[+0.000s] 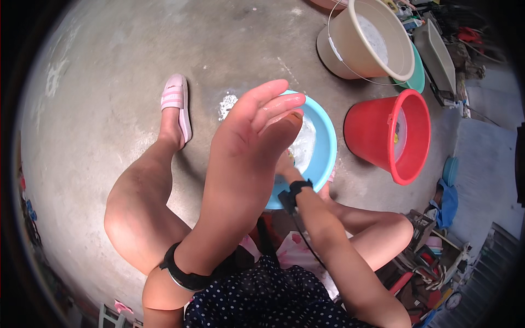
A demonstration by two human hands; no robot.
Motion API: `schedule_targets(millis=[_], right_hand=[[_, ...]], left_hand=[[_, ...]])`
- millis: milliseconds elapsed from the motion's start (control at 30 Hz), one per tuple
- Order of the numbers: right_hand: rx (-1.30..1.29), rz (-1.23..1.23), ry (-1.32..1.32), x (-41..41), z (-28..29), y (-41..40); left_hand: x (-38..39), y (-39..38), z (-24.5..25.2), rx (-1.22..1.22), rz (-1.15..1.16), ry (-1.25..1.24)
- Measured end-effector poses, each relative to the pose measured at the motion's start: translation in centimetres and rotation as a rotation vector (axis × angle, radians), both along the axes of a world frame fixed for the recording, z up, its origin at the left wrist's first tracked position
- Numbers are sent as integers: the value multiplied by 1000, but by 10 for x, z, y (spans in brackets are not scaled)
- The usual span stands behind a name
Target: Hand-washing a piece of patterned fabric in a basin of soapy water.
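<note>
My left hand (250, 119) is raised close before the camera. Its wet fingers are slightly bent and apart, with nothing visible in them. Below it a light blue plastic basin (330, 143) stands on the floor between my feet, partly covered by the left hand. Whitish, shiny contents (305, 141) show inside the basin. My right hand (284, 165) reaches down into the basin. The left hand hides most of it. A small multicoloured patch shows by its fingers, but what it is and whether the hand grips it cannot be made out.
A red plastic bucket (367, 129) stands right of the basin. Beyond it is a beige bucket (336, 51) with a wire handle and whitish contents. A green basin (417, 69) sits behind that bucket. Household clutter (426, 262) lines the right wall. A pink slide sandal (174, 96) is on my left foot.
</note>
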State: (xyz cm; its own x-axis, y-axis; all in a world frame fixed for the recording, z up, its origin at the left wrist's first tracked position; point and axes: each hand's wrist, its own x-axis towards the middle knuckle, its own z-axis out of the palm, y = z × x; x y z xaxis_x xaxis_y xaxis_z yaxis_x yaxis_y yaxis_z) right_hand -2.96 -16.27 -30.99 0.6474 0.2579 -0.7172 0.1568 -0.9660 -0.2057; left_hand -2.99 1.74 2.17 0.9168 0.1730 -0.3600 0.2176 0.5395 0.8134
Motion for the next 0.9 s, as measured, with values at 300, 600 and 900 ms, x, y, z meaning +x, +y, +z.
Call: schedule_targets(millis=[300,600,900], right_hand=[[6,286,115,-73,-23,-15],[698,-383,-53,1,95,-30],[667,-324,-617,83,137,-31]], left_hand=[[4,-9,-9,26,-22,-7],[-2,-4,-8,-26,5,51],[-2,2,-7,-123,81,-7]])
